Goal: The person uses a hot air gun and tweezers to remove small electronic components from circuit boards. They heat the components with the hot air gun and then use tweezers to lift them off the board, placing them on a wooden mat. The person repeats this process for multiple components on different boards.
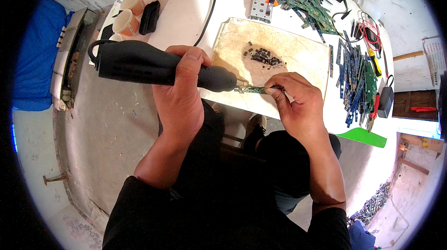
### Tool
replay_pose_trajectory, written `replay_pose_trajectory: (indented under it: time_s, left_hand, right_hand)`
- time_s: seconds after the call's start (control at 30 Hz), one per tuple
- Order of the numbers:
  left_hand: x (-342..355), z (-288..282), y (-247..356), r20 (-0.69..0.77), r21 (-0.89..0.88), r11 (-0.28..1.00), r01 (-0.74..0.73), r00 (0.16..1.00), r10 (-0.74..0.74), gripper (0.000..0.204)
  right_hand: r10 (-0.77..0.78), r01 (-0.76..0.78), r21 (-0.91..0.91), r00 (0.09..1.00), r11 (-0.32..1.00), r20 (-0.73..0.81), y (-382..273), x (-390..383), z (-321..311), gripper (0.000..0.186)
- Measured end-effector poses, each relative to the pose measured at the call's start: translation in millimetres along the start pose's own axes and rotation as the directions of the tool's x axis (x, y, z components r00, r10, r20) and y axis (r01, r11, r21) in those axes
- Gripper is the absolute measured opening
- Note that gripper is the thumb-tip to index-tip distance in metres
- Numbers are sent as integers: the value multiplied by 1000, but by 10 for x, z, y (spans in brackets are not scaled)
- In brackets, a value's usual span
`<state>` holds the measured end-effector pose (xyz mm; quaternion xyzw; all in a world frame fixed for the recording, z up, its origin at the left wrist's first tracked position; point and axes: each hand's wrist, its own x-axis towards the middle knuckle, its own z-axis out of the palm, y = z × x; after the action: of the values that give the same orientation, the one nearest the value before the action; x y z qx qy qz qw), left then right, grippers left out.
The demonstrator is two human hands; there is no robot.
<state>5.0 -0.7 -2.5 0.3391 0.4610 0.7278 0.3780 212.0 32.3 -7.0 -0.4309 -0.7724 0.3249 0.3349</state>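
My left hand (182, 80) is wrapped round the black body of a hot air gun (135, 64). Its metal nozzle points right, at a narrow green circuit board strip (253, 90) over the near edge of the board. My right hand (298, 101) pinches the right end of that strip; whether a tool is also between the fingers is hidden. Beyond both hands, a small heap of black chips (265, 57) lies on a stained, pale work board (228, 40).
Green circuit boards (307, 3) are piled at the back, and blue-green strips (356, 80) at the right beside red-handled pliers (376, 106). Paper cups (125, 23) and a black tray (149, 17) stand at the left. A metal block (260, 9) with blue hoses sits behind the board.
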Motion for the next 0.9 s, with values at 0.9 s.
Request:
replay_pose_trajectory:
  time_s: [0.9]
  left_hand:
    - [5, 12, 2, -1, -28, 999, 18, 1000, -18, 12]
  right_hand:
    - [-32, 31, -9, 999, 999, -20, 15, -2, 25, 14]
